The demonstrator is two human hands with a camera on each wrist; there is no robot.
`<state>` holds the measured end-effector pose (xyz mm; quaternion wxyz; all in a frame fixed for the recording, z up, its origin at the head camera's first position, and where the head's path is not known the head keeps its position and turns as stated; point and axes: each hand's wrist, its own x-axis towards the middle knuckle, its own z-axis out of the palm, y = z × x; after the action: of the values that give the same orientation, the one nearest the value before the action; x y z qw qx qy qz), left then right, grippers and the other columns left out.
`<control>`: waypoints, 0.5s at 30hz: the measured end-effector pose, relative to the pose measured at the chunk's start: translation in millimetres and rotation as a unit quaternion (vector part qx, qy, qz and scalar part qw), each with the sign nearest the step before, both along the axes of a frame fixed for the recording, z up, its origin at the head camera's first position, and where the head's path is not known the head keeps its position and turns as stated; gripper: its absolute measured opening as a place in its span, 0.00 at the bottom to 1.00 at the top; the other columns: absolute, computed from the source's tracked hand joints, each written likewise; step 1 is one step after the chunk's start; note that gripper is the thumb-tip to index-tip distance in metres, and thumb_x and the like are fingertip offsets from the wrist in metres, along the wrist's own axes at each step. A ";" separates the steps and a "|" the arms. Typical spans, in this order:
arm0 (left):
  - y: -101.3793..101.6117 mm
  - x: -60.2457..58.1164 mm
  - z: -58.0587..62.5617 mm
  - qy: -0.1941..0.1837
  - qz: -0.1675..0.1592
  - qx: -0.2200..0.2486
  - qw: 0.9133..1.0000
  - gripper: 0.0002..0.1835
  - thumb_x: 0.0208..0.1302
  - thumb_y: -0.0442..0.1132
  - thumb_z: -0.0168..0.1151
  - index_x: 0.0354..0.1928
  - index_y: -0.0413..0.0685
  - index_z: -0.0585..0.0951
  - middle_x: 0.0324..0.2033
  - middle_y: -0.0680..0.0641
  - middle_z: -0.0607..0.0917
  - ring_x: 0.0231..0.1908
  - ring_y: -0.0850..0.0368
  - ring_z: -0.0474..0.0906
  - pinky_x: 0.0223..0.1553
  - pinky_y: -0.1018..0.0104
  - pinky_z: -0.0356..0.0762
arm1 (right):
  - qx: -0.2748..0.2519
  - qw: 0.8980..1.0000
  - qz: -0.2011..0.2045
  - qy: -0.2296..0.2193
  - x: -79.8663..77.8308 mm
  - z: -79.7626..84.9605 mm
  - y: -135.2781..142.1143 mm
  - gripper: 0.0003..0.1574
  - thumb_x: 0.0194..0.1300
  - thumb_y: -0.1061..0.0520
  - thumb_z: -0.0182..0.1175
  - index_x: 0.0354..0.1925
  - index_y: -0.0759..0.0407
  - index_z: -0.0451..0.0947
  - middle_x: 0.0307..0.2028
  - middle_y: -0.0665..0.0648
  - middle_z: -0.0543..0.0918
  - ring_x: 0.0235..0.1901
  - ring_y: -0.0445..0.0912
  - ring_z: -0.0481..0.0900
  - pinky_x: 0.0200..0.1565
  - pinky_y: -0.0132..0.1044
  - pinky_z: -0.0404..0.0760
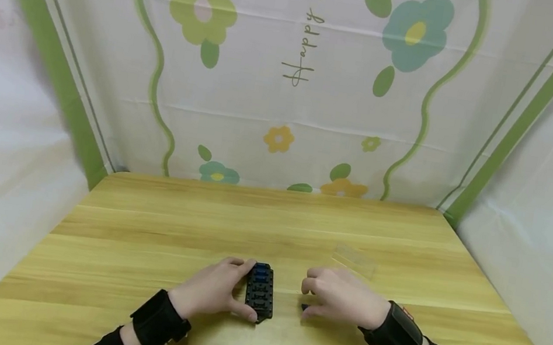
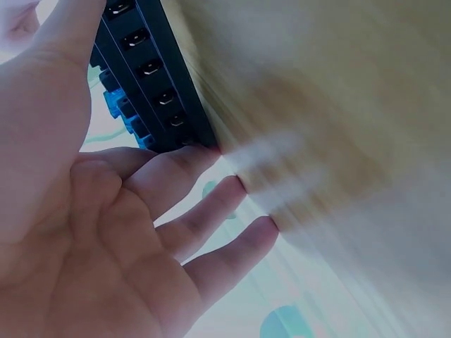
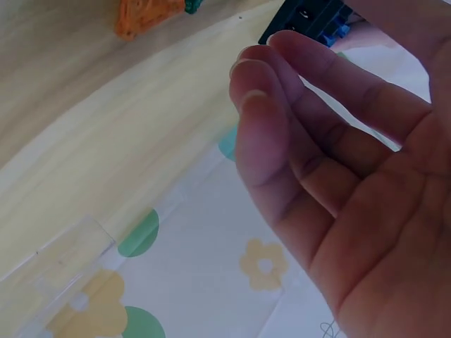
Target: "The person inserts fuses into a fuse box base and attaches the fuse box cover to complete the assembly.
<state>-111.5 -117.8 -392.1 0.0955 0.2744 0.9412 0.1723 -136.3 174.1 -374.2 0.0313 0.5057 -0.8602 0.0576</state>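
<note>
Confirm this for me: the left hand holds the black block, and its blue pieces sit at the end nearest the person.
Not quite: the blue pieces sit at the far end, as the head view shows. The left hand does hold the black block.

Bent fingers (image 3: 262,141) hang near a black block (image 3: 296,22).

Open tabletop (image 1: 281,338) separates the black block (image 1: 260,291) from the right hand (image 1: 344,295); a clear case (image 1: 353,259) obstructs just beyond.
</note>
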 end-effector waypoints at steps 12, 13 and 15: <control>-3.1 -3.7 4.3 0.018 -0.021 -0.007 1.000 0.58 0.46 0.77 0.56 0.71 0.43 0.61 0.59 0.40 0.72 0.59 0.47 0.68 0.54 0.55 0.69 | 0.007 1.000 0.001 -0.012 1.2 -2.5 -2.8 0.18 0.53 0.41 0.69 0.36 0.50 0.82 0.30 0.43 0.72 0.25 0.32 0.67 0.27 0.22 0.66; -3.1 -3.7 4.3 0.020 -0.022 -0.007 1.000 0.58 0.46 0.77 0.56 0.71 0.42 0.61 0.59 0.40 0.72 0.59 0.47 0.68 0.54 0.55 0.70 | 0.008 1.000 0.002 -0.014 1.2 -2.9 -3.1 0.17 0.53 0.41 0.69 0.36 0.49 0.82 0.30 0.43 0.72 0.25 0.32 0.66 0.27 0.22 0.66; -3.0 -3.6 4.8 0.023 -0.025 -0.004 0.999 0.58 0.46 0.76 0.57 0.71 0.41 0.61 0.59 0.40 0.73 0.59 0.47 0.69 0.54 0.56 0.70 | 0.010 1.000 0.003 -0.016 1.1 -3.4 -3.6 0.16 0.53 0.41 0.69 0.35 0.49 0.82 0.29 0.43 0.72 0.25 0.32 0.66 0.27 0.22 0.65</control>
<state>-115.1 -120.8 -387.3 0.0790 0.3014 0.9366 0.1602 -135.2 170.5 -377.6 0.0120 0.5079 -0.8595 0.0572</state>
